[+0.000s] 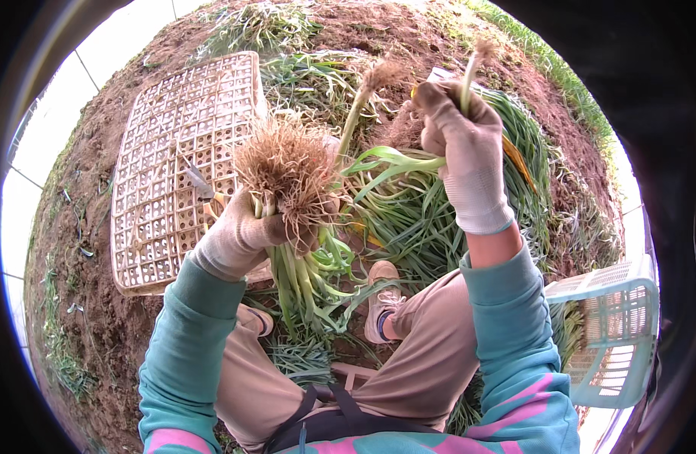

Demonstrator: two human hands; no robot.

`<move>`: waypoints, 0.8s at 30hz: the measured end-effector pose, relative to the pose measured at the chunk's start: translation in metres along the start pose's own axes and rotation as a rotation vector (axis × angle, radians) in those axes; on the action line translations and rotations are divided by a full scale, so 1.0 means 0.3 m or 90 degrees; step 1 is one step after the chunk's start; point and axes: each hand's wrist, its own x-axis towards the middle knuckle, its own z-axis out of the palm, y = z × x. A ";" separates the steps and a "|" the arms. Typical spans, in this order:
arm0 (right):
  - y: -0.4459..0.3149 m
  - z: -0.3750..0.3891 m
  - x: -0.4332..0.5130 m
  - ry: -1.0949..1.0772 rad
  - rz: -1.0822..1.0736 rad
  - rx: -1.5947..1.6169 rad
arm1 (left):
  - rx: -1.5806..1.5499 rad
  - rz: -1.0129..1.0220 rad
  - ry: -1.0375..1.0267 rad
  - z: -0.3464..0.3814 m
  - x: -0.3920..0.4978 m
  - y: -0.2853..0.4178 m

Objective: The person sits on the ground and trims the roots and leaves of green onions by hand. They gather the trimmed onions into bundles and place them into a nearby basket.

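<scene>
My gloved left hand (257,232) is closed around a bunch of leafy green plants (300,278), with a thick tangle of brown roots (288,170) above the fist. One longer stalk (353,116) sticks up behind the roots. My gloved right hand (464,130) is raised at the upper right, pinching a single pale stalk (468,82) with its root end up; a green leaf (393,160) extends left from below this hand. Beneath it lies a large heap of the same green plants (422,210). Scissors (203,187) with orange handles lie on an upturned crate (178,164), left of my left hand.
A pale green plastic basket (614,340) holding plants stands at the right. Cut leaves (302,360) lie between my feet, and more piles of leaves (257,28) lie farther ahead. Brown soil (87,227) spreads at the left. Grass (569,74) edges the upper right.
</scene>
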 end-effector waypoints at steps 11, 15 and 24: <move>-0.023 0.000 -0.014 -0.103 -0.120 -0.503 | 0.082 0.015 0.017 0.007 0.015 -0.016; -0.041 -0.028 -0.008 -0.042 -0.080 -0.258 | 0.140 -0.046 0.044 0.009 0.004 -0.001; 0.052 -0.006 -0.025 -0.248 -0.098 -0.252 | 0.134 -0.049 0.012 0.005 0.006 -0.015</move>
